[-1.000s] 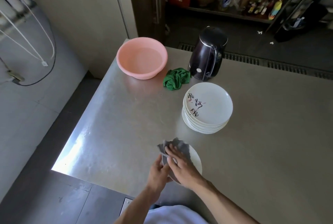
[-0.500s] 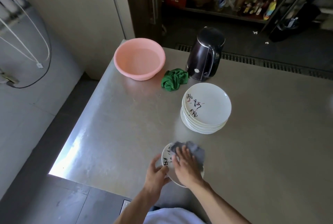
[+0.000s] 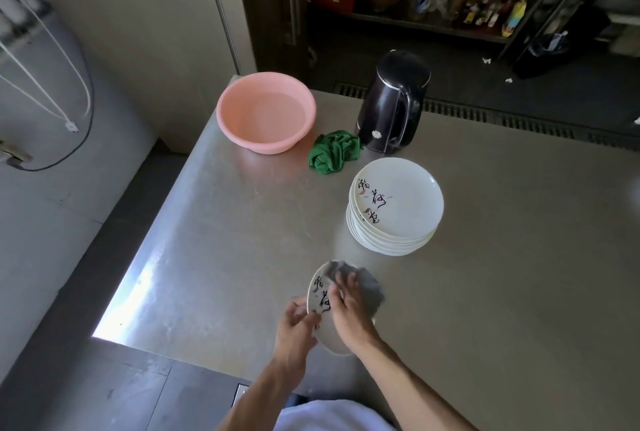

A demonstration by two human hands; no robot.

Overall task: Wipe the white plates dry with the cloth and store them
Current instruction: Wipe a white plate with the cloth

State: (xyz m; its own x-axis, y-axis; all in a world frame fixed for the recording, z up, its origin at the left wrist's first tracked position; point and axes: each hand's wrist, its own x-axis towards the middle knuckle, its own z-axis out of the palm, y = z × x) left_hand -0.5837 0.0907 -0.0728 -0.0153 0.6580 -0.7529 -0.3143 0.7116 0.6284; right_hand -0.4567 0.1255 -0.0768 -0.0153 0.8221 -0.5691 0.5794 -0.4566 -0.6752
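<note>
Right hand (image 3: 350,314) presses cloth (image 3: 372,289) on black-lettered plate (image 3: 317,293).

a brushed steel table (image 3: 502,292) stands with its far left corner near a pale beige wall (image 3: 138,15), bright light glaring off its near left edge. grey floor (image 3: 52,240) lies to its left under hanging white cables (image 3: 71,125); beyond it a long drain grate (image 3: 519,120) runs before dark, cluttered shelves (image 3: 433,23).

— What's under my fingers (image 3: 350,283)?
— Soft grey cloth (image 3: 372,292), on a glossy white plate (image 3: 319,293).
— And the counter (image 3: 242,240)?
— Brushed metal, dull sheen. The pink basin (image 3: 266,112) looks like smooth plastic.
</note>
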